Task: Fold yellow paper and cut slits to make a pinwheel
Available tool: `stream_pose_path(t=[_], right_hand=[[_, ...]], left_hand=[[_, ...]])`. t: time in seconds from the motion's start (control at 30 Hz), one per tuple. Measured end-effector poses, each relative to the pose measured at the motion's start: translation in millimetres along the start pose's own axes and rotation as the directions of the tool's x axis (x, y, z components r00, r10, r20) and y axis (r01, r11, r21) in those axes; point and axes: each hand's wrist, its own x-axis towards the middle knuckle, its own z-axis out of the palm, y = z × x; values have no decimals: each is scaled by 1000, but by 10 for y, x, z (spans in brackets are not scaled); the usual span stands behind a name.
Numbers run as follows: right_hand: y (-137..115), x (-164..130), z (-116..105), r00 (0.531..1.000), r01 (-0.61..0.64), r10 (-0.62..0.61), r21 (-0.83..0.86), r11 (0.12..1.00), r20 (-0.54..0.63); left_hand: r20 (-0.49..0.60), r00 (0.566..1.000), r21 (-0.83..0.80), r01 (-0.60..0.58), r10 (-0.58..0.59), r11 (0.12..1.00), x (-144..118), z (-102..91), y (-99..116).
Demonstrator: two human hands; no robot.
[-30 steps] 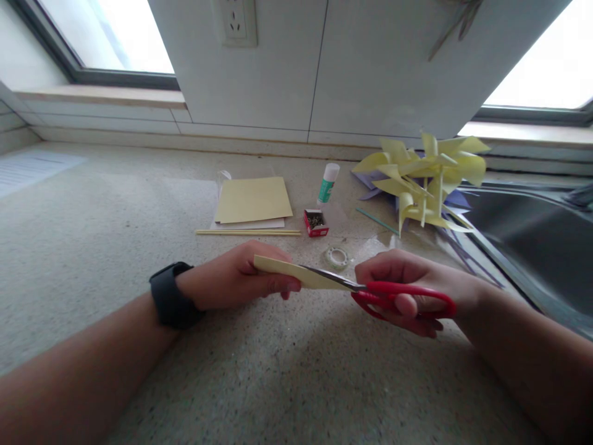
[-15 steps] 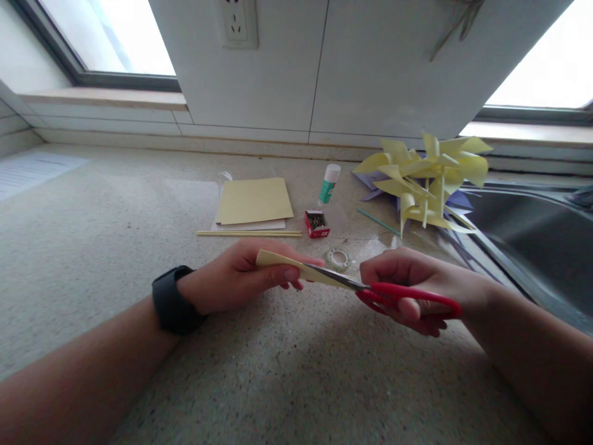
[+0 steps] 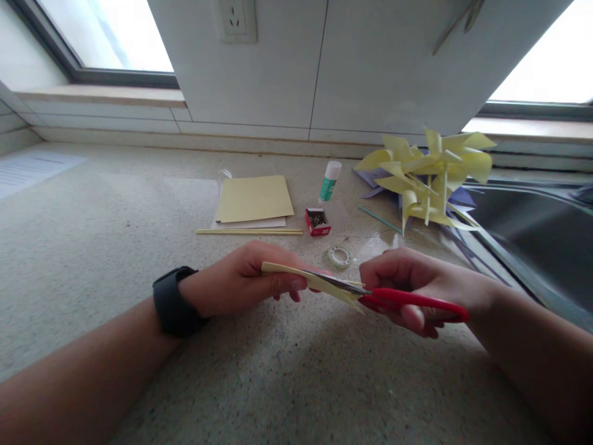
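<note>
My left hand [image 3: 259, 278] pinches a sheet of yellow paper [image 3: 283, 269] between thumb and fingers, above the speckled counter. The paper is seen nearly edge-on, and its right end is split into two flaps. My right hand [image 3: 407, 287] grips red-handled scissors [image 3: 417, 298], fingers through the handles. Their blades point left and lie along the paper, close to my left fingertips. Just behind the blades a roll of clear tape [image 3: 340, 257] rests flat on the counter.
Behind my hands lie yellow paper sheets [image 3: 254, 198], thin wooden sticks [image 3: 250, 232], a red box of small metal pins [image 3: 317, 221] and a glue stick [image 3: 330, 181]. Yellow paper pinwheels [image 3: 426, 176] and a teal stick [image 3: 380, 219] are at right, beside the sink [image 3: 532, 228].
The paper's right end has parted, with one flap now hanging below the blades. Both hands have shifted slightly, the paper tilting down to the right.
</note>
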Motion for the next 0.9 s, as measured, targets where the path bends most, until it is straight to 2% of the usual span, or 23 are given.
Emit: stream_pose_path(t=[0.23, 0.57, 0.9], right_hand=[[-39, -13, 33, 999, 3, -5, -53, 999, -35], [-78, 24, 70, 998, -29, 27, -31, 999, -54], [-73, 46, 84, 1000, -9, 9, -18, 1000, -16]], left_hand=[[2, 1000, -3, 5, -5, 1000, -2, -4, 2], [11, 1000, 25, 19, -19, 1000, 23, 5, 38], [20, 1000, 53, 11, -12, 999, 14, -2, 27]])
